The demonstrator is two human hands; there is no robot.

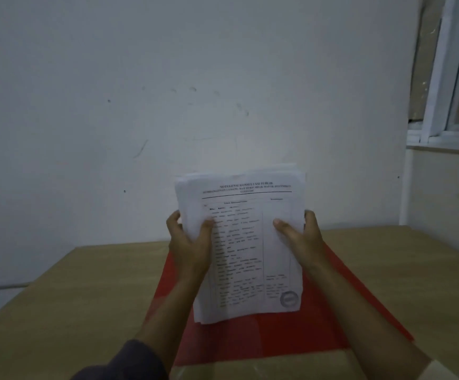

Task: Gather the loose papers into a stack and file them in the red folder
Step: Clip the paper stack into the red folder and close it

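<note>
**Item 1, left hand (188, 239).** I logged it gripping the left long edge of the paper stack (250, 256), with the thumb across the printed face and the fingers curled behind. A dark sleeve (129, 360) covered the forearm by the worktop's near edge.

**Item 2, right hand (302, 237).** It gripped the right long edge at matching height, thumb on the face and fingers behind.

**Item 3, paper stack.**
- It was held between both hands, upright and leaning back a little, with the printed top sheet facing the camera.
- Its lower edge hung over the red folder (318, 319); I could not tell whether the two touched.
- The upper edges were slightly fanned, so it was not yet squared.
- My judgement: it was light and limp, with sheets slick against one another, and a one-sided grip would let it sag and spill.
- It seemed best taken at both long edges about mid-height, pinched through the full thickness.

**Item 4, red folder.**
- It lay flat on the worktop (72, 297), about midway between the left and right edges, running from near the far edge towards the near edge.
- I judged it thin, smooth and likely to slide.
- I could not tell whether it was open or closed.

**Item 5, surroundings.** A pale scuffed wall (168, 91) stood behind the far edge, with a white window frame (442, 78) at the upper right.
</note>
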